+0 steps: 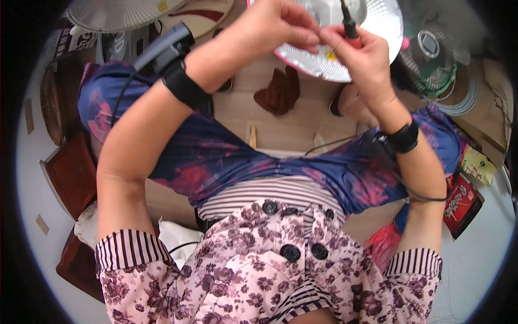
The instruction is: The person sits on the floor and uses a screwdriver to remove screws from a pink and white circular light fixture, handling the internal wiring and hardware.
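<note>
At the top, a round, shiny silver dish [372, 32] with a ribbed face and a pink rim stands beyond my hands. My right hand [367, 56] is closed round a slim tool [349, 27] with a red handle and a black front part pointing up and away. My left hand [291, 27] is in front of the dish, its thumb and fingers pinched together. Its fingertips meet my right thumb and fingertips; anything between them is hidden or too small to tell. A yellow patch [330, 55] shows on the dish just below the hands.
A fan-like round grille [118, 13] is at the upper left, and a dark fan [429, 46] at the upper right beside coiled wire [464, 102]. A brown cloth [278, 92] lies on the floor between my legs. A red box [463, 205] and cardboard [485, 108] are at the right.
</note>
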`<state>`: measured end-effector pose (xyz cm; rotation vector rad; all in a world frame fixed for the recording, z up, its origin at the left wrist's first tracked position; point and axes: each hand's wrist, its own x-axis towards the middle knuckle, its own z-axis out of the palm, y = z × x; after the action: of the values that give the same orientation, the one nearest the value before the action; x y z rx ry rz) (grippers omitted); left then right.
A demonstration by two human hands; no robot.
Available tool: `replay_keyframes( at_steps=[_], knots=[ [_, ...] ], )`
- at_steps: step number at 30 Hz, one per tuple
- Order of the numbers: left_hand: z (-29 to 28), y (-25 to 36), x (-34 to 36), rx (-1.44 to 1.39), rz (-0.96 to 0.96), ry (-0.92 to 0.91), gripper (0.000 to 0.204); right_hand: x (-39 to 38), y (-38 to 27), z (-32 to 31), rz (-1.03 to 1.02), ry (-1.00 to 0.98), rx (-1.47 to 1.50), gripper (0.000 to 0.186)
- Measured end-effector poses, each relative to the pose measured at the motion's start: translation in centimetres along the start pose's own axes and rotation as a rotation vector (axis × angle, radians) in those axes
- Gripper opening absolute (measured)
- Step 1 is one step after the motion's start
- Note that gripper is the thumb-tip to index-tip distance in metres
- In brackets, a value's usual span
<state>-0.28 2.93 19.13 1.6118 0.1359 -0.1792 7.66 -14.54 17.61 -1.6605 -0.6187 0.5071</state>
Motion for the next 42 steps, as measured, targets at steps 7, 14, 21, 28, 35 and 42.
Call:
replay_keyframes(
  at_steps=[7, 14, 21, 28, 35, 42],
  knots=[
    [0.7, -0.2, -0.2, -0.209, -0.142, 0.075, 0.019, -0.1, -0.3, -0.3, 0.124, 0.006, 0.04, 0.015],
    [0.1, 0.0, 0.0, -0.303, -0.19, 0.075, 0.022, 0.5, 0.0, 0.1, 0.169, 0.008, 0.161, 0.013],
    [0.2, -0.1, -0.2, -0.354, -0.252, 0.091, 0.018, 0.2, 0.2, 0.5, 0.163, -0.02, 0.154, 0.012],
    [0.3, -0.5, 0.2, -0.391, -0.267, 0.108, 0.02, 0.6, 1.0, 0.4, 0.123, -0.024, 0.026, 0.017],
    [-0.2, -0.8, 1.0, -0.4, -0.223, 0.084, 0.023, 1.0, 1.0, 0.2, 0.079, -0.043, 0.121, 0.017],
    [0.0, -1.1, 0.9, -0.453, -0.214, 0.104, 0.022, 0.7, 0.9, 0.1, 0.002, 0.004, -0.056, 0.014]
  ],
)
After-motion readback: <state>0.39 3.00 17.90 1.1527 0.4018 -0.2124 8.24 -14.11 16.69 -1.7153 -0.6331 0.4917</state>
